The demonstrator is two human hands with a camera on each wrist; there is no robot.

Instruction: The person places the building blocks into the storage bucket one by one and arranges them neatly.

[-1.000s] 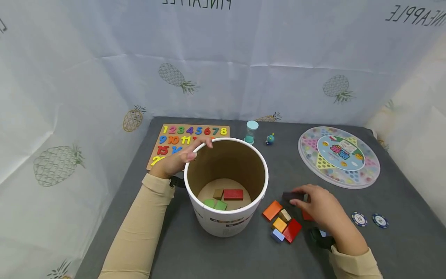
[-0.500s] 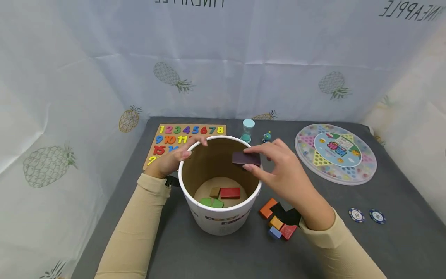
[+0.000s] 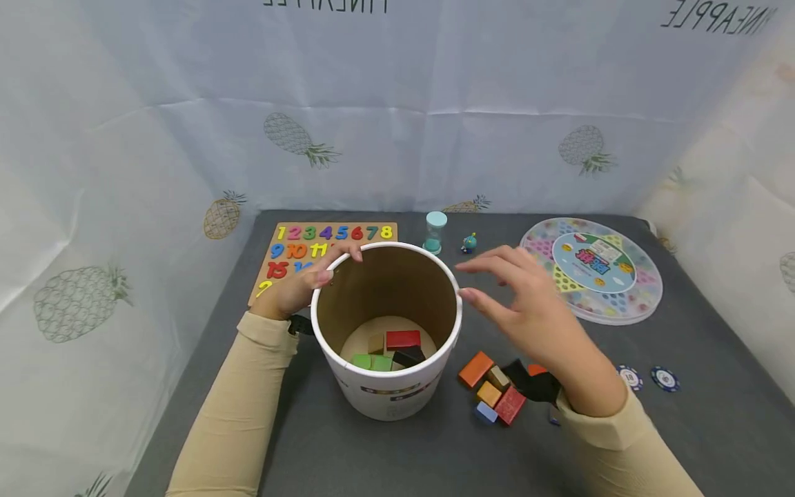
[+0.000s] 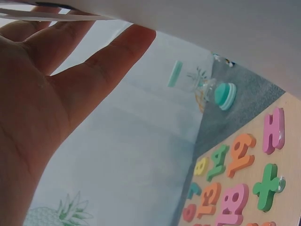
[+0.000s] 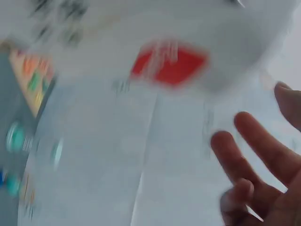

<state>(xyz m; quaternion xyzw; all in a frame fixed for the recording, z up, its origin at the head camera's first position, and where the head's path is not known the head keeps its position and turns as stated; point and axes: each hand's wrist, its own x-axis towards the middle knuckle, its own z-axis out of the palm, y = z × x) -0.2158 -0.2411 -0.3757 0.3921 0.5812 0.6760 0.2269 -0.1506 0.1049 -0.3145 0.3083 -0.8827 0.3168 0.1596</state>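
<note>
A white bucket (image 3: 391,397) with a brown inside stands on the dark table. My left hand (image 3: 292,284) grips its rim on the left side; in the left wrist view, fingers (image 4: 108,61) lie along the bucket's white wall. Inside are a red block (image 3: 403,339), a black block (image 3: 409,357), a tan block (image 3: 376,344) and green blocks (image 3: 381,363). My right hand (image 3: 528,304) is beside the right rim, fingers spread, holding nothing. Below it lie loose blocks: orange (image 3: 476,369), tan (image 3: 498,377), yellow (image 3: 488,394), red (image 3: 511,404) and blue (image 3: 486,413). Others are partly hidden by the right wrist.
A number board (image 3: 282,252) lies behind the left hand. An hourglass (image 3: 435,233) and a small blue-green toy (image 3: 468,243) stand at the back. At the right are a round game board (image 3: 593,270) and two poker chips (image 3: 665,378). Pineapple-print cloth surrounds the table.
The right hand carried the black block from the table to the bucket and let it go; it now lies inside. The hand has since drawn back right. The left hand keeps its grip.
</note>
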